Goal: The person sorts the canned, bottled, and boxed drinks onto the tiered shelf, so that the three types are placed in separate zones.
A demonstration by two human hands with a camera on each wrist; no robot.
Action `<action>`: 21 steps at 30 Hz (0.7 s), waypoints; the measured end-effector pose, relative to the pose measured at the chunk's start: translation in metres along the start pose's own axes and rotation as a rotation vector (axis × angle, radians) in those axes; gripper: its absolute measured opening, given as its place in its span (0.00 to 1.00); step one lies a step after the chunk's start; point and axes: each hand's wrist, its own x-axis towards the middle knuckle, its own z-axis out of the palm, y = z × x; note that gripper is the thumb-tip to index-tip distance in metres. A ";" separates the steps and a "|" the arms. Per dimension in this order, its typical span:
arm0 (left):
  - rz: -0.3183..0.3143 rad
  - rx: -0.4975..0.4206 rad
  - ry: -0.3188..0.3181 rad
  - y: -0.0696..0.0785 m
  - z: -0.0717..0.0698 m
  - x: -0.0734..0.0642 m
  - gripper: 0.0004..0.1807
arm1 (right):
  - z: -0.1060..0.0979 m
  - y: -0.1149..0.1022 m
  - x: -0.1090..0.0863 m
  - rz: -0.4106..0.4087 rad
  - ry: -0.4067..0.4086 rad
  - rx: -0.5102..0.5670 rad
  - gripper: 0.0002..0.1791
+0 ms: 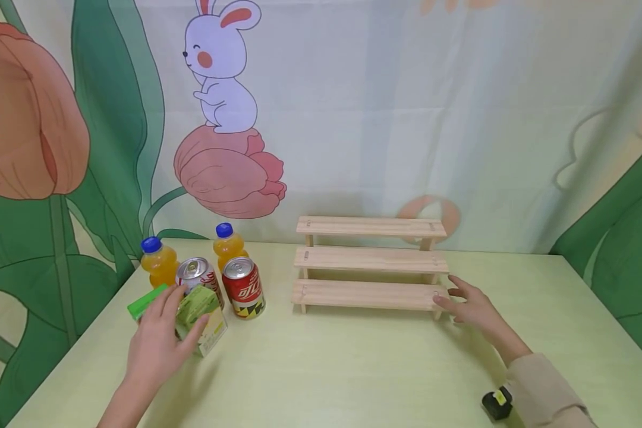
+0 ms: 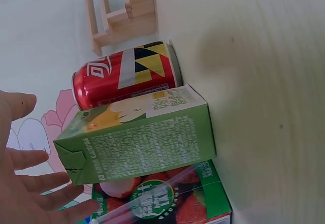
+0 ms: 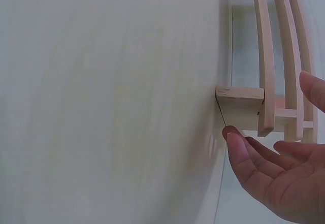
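Observation:
My left hand (image 1: 157,336), fingers spread, is over a green drink carton (image 1: 198,309); in the left wrist view its fingertips lie beside the carton's top (image 2: 70,162), with no grip visible. Next to that carton stands a strawberry-printed carton (image 2: 167,196), mostly hidden by the hand in the head view. Red soda can (image 1: 244,288) stands upright to the right. At the right end of a three-tier wooden stand (image 1: 369,294) is my right hand (image 1: 473,306), its fingers loosely bent and parted. Whether it touches the wood I cannot tell.
Behind the cartons are another soda can (image 1: 197,270) and two orange drink bottles with blue caps, one at left (image 1: 159,264) and one farther right (image 1: 227,244). A small black object (image 1: 497,404) lies by the right sleeve. A printed curtain (image 1: 406,119) hangs behind the table.

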 end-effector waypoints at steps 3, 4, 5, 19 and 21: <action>-0.030 -0.015 -0.027 -0.003 0.001 -0.001 0.34 | 0.002 0.001 0.003 0.009 -0.006 -0.002 0.44; -0.039 -0.019 -0.034 -0.004 0.002 -0.002 0.34 | 0.003 0.001 0.004 0.011 -0.008 -0.006 0.44; -0.046 -0.024 -0.043 -0.005 0.002 -0.002 0.34 | 0.004 0.001 0.004 0.011 -0.008 -0.006 0.43; -0.060 -0.100 -0.073 -0.016 0.006 -0.002 0.30 | 0.008 0.005 0.009 -0.007 -0.015 0.019 0.39; -0.059 -0.106 -0.070 -0.016 0.006 -0.002 0.29 | 0.009 0.005 0.009 -0.001 -0.015 0.020 0.39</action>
